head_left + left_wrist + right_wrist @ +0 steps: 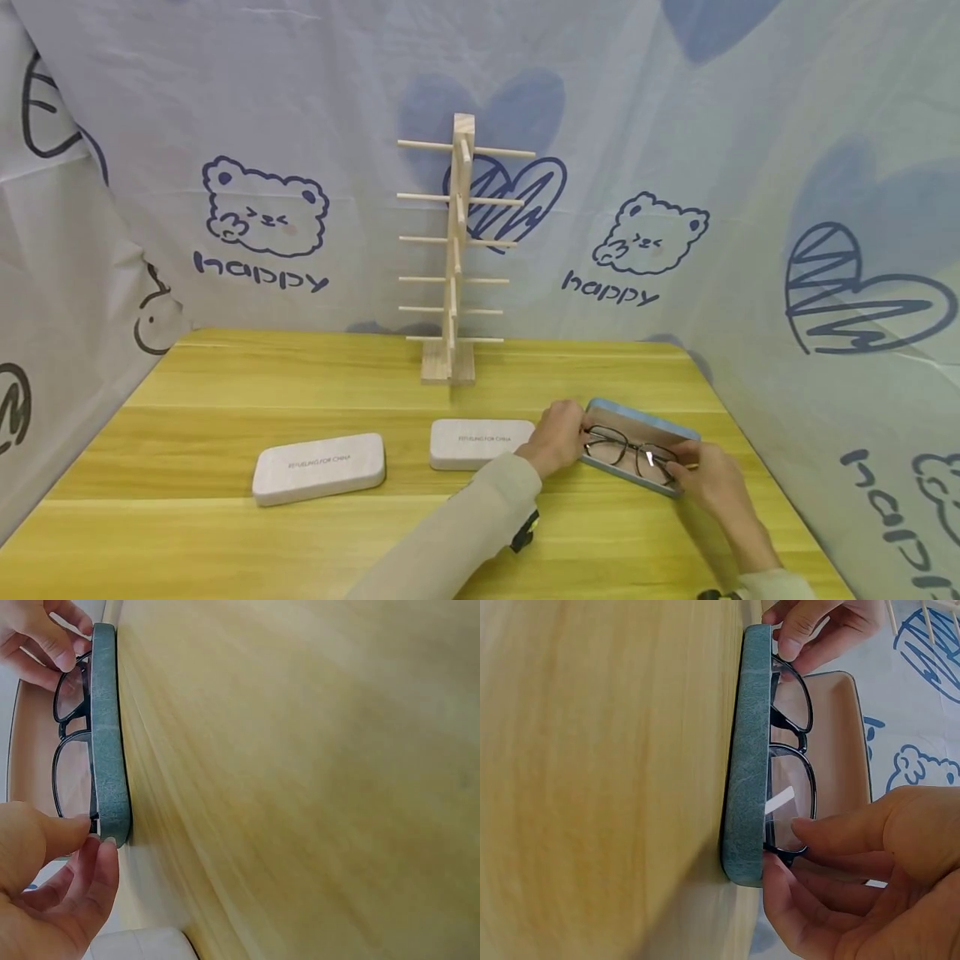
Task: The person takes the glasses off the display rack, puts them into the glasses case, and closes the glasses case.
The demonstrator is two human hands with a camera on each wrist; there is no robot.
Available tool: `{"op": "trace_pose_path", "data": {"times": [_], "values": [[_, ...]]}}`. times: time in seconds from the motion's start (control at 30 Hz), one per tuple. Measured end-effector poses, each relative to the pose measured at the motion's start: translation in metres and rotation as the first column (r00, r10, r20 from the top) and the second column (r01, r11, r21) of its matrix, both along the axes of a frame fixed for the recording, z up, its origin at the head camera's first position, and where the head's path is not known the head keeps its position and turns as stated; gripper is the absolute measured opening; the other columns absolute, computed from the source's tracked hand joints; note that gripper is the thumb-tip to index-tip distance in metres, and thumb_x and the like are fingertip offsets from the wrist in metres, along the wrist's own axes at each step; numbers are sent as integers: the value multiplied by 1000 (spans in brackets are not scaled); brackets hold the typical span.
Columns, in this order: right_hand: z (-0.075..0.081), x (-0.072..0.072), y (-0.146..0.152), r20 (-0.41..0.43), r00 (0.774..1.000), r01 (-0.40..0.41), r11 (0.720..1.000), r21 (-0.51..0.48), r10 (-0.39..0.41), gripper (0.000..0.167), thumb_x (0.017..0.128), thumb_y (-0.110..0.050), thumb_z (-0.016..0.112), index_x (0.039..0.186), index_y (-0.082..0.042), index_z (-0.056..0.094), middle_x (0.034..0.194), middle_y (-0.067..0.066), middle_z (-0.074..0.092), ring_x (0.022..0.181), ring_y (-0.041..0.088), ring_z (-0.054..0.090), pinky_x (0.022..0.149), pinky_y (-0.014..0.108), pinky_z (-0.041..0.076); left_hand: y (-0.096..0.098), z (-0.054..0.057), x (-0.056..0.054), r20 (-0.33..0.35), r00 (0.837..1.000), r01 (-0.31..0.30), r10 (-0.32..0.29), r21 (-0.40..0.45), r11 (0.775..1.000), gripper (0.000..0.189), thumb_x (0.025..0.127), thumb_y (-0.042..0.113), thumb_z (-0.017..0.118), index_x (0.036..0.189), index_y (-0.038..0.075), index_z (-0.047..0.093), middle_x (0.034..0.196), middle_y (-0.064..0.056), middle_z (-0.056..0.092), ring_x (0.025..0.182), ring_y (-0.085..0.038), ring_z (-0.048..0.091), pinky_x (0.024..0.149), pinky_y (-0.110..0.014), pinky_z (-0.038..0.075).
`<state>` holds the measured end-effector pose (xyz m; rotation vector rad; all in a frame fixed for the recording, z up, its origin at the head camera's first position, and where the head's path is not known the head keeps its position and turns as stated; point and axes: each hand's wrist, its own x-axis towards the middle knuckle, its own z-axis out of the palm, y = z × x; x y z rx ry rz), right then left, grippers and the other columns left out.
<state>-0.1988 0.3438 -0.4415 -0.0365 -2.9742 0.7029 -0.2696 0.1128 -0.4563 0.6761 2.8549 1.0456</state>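
A blue glasses case (630, 483) lies open on the right of the table, its pale pink lining showing. Black-framed glasses (626, 450) sit at its mouth, lenses upright in both wrist views. My left hand (558, 437) pinches the left end of the frame between thumb and fingers, fingertips right at the case rim. At the other end, the right hand (712, 479) pinches the frame's right corner, its thumb (821, 832) on the lens side. The folded temples are partly hidden behind the case wall (109, 735).
Two closed white cases, one at left (318, 468) and one mid-table (476, 442), carry printed lettering. A wooden display rack (459, 250) with several rows of pegs stands at the table's back edge. Printed curtains (360, 125) surround the table.
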Motion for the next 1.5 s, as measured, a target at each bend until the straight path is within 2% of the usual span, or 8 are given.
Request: {"op": "trace_pose_path", "data": {"times": [0.13,0.23,0.53,0.77,0.93,1.1,1.33,1.5], "values": [[2,-1,0,-6,1000,6,1000,19,-6,25,90,-8,72,109,8,74,107,24,77,98,43,73,85,55,57,-1,1,1,26,1000,-14,15,-20,1000,10,95,7,73,87,9,79,99,-1,76,80,-7,63,65,-18,51],[4,-1,2,21,1000,11,1000,18,-11,25,91,-10,72,109,7,74,108,23,77,98,44,72,82,53,58,-3,4,3,42,999,-13,14,-26,1000,21,95,8,73,116,12,79,119,-3,77,101,-11,72,76,-18,57],[24,1,24,183,982,74,992,-101,-55,44,105,-26,58,121,14,67,108,29,74,81,24,73,71,39,62,-15,6,-5,47,998,-48,44,100,994,23,106,15,58,102,3,77,99,-6,76,71,-9,58,63,-20,50],[39,2,30,134,986,116,990,-82,-104,71,108,-51,43,123,17,59,95,25,77,69,22,76,59,31,59,-12,17,-8,107,992,-83,67,150,985,46,112,39,43,141,9,61,122,-10,75,104,-21,72,92,-37,60],[36,-5,27,205,977,99,976,-195,-58,82,110,-54,33,142,21,37,108,39,70,75,30,77,67,36,65,-4,22,-7,173,984,-63,36,151,986,48,110,45,45,145,15,59,122,-7,74,105,-18,72,92,-38,60],[32,-12,20,265,964,103,957,-270,-29,83,110,-54,31,149,20,30,117,43,65,84,38,78,72,42,66,1,23,-6,184,982,-69,41,149,987,43,109,43,49,140,17,65,114,-4,77,84,-13,70,90,-35,59],[29,-14,17,263,965,89,953,-289,-11,71,111,-44,39,146,18,34,112,43,67,82,36,78,72,42,65,2,22,-5,170,984,-80,57,136,987,41,108,41,51,137,18,66,126,-3,74,107,-18,72,98,-38,58],[31,-14,18,252,968,72,956,-284,2,67,111,-43,42,141,17,40,110,40,69,83,36,78,74,43,65,0,24,-5,219,975,-77,39,164,983,43,107,42,53,139,15,65,112,-8,79,76,-19,74,77,-29,59]]}}
